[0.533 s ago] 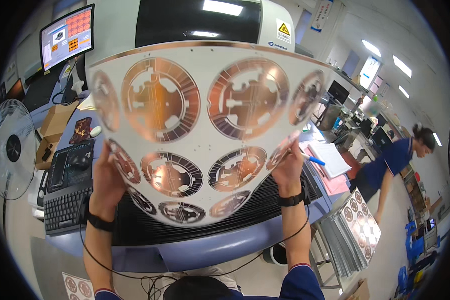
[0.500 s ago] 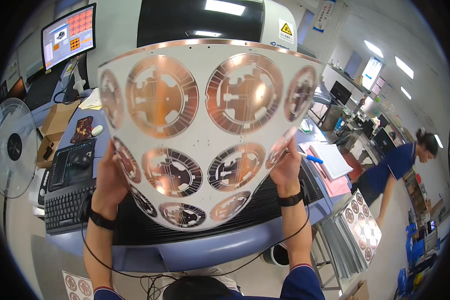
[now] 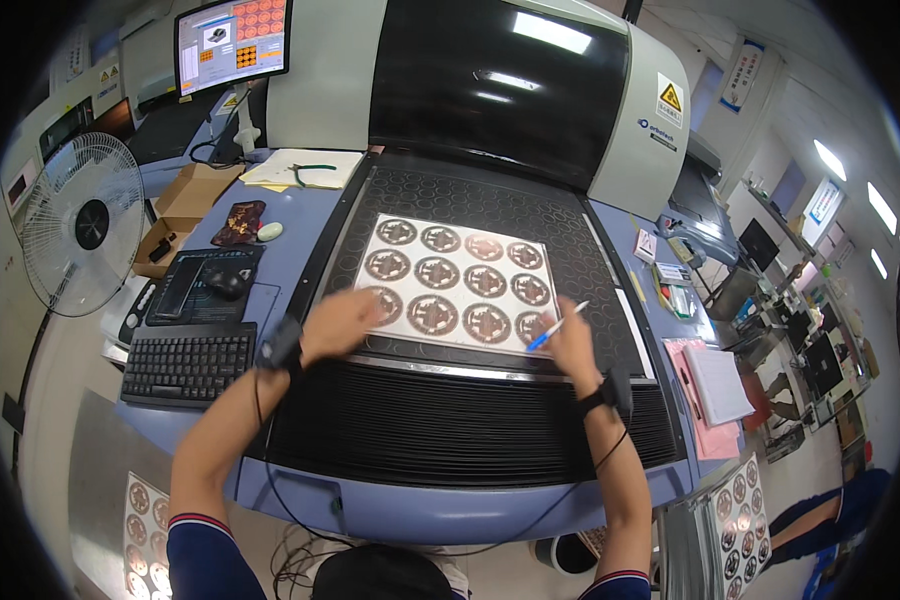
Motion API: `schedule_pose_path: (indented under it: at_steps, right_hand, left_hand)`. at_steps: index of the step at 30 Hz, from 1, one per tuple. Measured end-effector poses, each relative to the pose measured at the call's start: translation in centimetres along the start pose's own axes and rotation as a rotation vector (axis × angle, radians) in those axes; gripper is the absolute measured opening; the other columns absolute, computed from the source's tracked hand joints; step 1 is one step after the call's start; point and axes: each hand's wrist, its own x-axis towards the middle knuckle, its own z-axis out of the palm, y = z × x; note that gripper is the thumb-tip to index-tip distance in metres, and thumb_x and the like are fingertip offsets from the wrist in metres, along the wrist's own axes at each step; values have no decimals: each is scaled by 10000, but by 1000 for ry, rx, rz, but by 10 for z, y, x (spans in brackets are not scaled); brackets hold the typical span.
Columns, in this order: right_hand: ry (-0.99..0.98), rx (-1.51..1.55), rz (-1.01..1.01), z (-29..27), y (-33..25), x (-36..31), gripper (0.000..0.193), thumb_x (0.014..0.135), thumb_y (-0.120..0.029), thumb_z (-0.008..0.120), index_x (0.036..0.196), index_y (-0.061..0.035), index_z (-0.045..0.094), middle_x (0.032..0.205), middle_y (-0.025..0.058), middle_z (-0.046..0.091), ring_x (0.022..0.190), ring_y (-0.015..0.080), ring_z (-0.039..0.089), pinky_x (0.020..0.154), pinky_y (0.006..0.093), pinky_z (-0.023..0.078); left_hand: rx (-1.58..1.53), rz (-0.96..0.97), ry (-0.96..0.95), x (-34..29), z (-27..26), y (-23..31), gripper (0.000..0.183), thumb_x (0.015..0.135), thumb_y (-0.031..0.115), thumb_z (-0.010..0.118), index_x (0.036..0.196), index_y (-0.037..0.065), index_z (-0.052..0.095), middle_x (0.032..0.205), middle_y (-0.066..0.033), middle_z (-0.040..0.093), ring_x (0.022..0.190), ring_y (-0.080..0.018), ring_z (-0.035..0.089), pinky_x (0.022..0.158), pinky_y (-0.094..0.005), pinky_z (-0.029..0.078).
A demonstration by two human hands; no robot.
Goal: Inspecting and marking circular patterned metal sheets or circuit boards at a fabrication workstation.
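Head camera: sheet flat on the machine bed

Half a second before, both hands held this sheet raised and curved; now it lay flat. The left hand covered part of its lower left corner, but the fingers were blurred, and I could not tell whether they gripped it. The right hand, at the lower right corner, held a pen, its fingertips also unclear. A co-worker was mostly cut off.
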Motion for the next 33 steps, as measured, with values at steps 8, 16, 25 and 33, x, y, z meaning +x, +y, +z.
schedule_pose_path:
  at_steps: [8, 16, 25, 33]
  right_hand:
    - [-260, -151, -172, 4, -50, -63, 386, 971, -265, 602, 1235, 13, 554, 1224, 274, 597, 1179, 474, 517, 993, 517, 434]
    - [-226, -186, -213, 21, -60, -81, 447, 954, -269, 622, 1270, 25, 506, 1298, 401, 503, 1234, 614, 411, 1071, 588, 356]
    - [-237, -161, -186, 23, -61, -78, 459, 951, -255, 624, 1286, 40, 519, 1319, 384, 508, 1228, 557, 454, 1079, 580, 346]
    - [-206, -235, -256, 19, -59, -87, 440, 956, -244, 616, 1284, 33, 522, 1347, 366, 499, 1259, 542, 440, 1091, 567, 335]
  left_hand:
    - [171, -51, -88, -86, -10, 37, 724, 1027, 496, 448, 1488, -54, 349, 1548, -270, 344, 1477, -400, 269, 1211, -490, 221]
    - [245, -95, -52, -116, -18, 49, 740, 1022, 505, 461, 1483, -63, 351, 1541, -268, 355, 1467, -394, 294, 1200, -497, 247]
    - [288, -70, -19, -119, -9, 38, 768, 1018, 525, 457, 1479, -79, 346, 1544, -269, 348, 1464, -404, 296, 1195, -508, 249]
    - [279, -76, 9, -121, -16, 42, 725, 1016, 519, 463, 1438, -69, 420, 1500, -266, 417, 1427, -401, 365, 1172, -507, 302]
